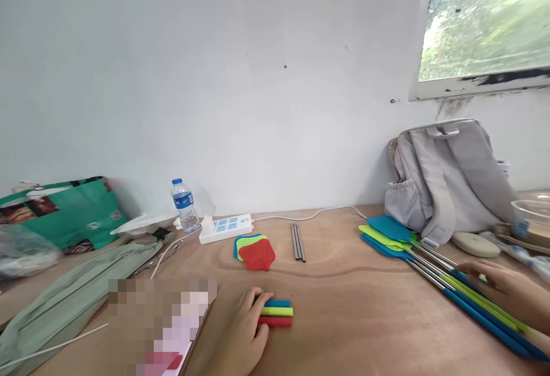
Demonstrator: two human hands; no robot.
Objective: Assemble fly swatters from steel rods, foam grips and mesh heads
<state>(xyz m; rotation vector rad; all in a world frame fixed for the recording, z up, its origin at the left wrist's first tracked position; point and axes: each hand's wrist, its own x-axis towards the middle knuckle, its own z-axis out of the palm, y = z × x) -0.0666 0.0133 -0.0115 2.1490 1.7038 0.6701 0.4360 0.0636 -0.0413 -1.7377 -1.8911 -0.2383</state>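
My left hand (240, 330) lies over three short tube handles on the table, its fingers curled onto their left ends: a blue handle (281, 304), a yellow-green handle (279, 312) and a red handle (277, 322). Over at the right, my right hand (509, 290) has its fingers bent around the handle part of several assembled fly swatters (485, 307) with blue and yellow-green heads. Loose swatter heads, a red one (259, 254) on top, lie stacked near the middle. Beside them three metal rods (298, 243) rest parallel.
A white power strip (227, 228) and a water bottle (185, 205) stand by the wall. At left are a green bag (71, 212), a grey-green cloth item (81, 296) and a pixelated patch. A grey backpack (455, 181), a beige oval object (476, 244) and a plastic cup (533, 218) are at right.
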